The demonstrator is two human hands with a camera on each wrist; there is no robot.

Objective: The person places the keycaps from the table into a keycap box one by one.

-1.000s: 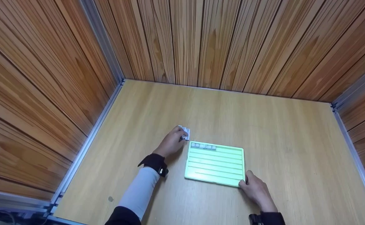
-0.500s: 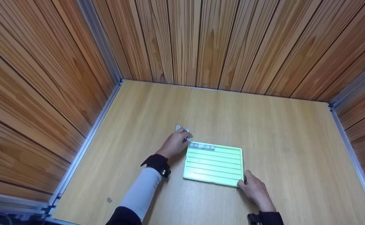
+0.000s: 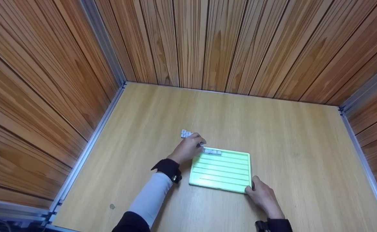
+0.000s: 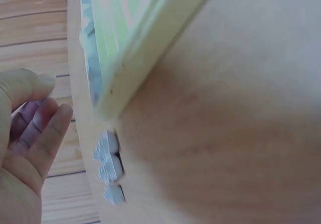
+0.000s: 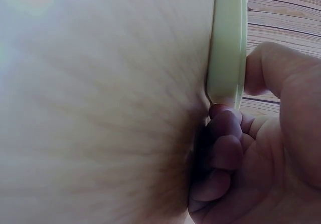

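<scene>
As R hand (image 3: 263, 195) grips green tray (image 3: 220, 170) by near-R corner, well off table's (image 3: 291, 145) far edge, L hand (image 3: 187, 149) pinches a small grey block (image 3: 202, 144) by far-L corner, prob. placing; next calls for aligning w/ block row (image 3: 212, 151).

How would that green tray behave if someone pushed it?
The tray is broad and low, so it would probably slide rather than tip. Its thick, straight edge suggests stiffness. The small blocks in its far row might shift.

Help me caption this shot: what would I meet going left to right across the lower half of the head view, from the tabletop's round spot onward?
Round spot → light sleeve → left hand → green tray → right hand.
</scene>
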